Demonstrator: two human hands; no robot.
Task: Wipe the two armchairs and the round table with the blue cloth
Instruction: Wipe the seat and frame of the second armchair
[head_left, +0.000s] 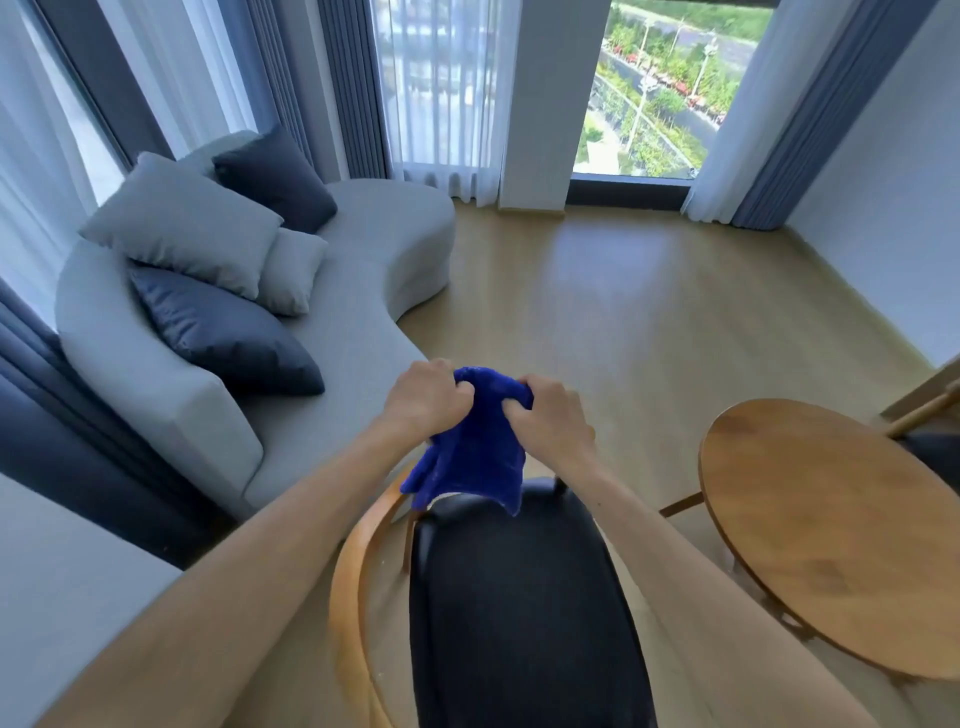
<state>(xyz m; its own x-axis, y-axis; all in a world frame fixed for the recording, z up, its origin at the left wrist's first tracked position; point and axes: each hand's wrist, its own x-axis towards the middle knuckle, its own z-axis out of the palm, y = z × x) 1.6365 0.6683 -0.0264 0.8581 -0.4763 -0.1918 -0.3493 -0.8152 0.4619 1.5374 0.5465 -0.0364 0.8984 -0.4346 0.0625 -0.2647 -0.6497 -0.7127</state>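
We see one dark-cushioned, bentwood armchair (511, 597) near us, one round wooden table (836, 535) cut off right, and one crumpled blue cloth (475, 447) that our left hand (423, 397) and right hand (553, 413) pinch above the chair; a second chair is barely visible.

Both hands, the left hand (422, 399) and the right hand (551, 420), grip the bunched blue cloth (470, 451) above the near armchair (511, 613); the round wooden counter (841, 525) stands to the right.
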